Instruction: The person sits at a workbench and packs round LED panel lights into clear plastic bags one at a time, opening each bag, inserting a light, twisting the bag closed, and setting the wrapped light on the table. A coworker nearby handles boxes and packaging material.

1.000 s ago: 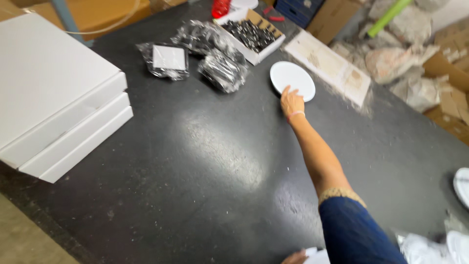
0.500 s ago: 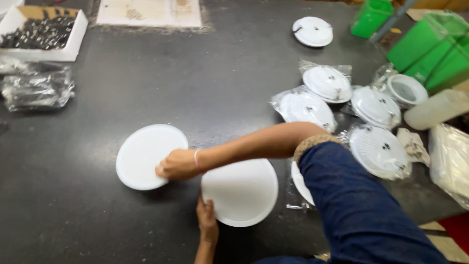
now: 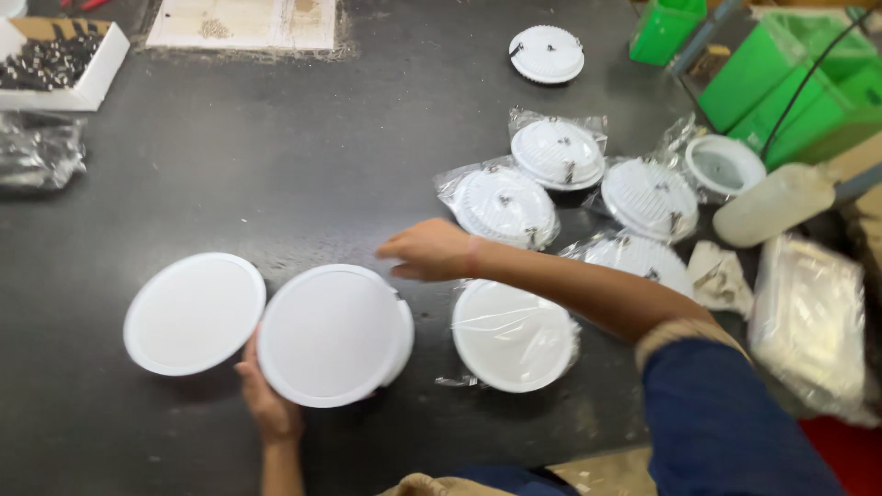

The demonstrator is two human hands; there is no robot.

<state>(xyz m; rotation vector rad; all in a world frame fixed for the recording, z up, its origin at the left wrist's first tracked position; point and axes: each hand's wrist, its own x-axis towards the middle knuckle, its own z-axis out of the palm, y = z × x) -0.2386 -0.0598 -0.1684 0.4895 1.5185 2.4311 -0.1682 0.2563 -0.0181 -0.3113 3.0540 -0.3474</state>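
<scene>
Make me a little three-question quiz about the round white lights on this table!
1. True or false: the left hand is at the edge of a bare disc.
2. What lies left of that disc? A) a green bin B) another bare disc C) a bottle
3. Fill in: the right hand hovers over the table, holding ____.

Key:
1. True. The hand grips the disc's lower left edge.
2. B. A second disc lies flat beside it; the green bins and the bottle are on the right side.
3. Nothing. Its fingers are spread above the table, near a bagged light.
</scene>
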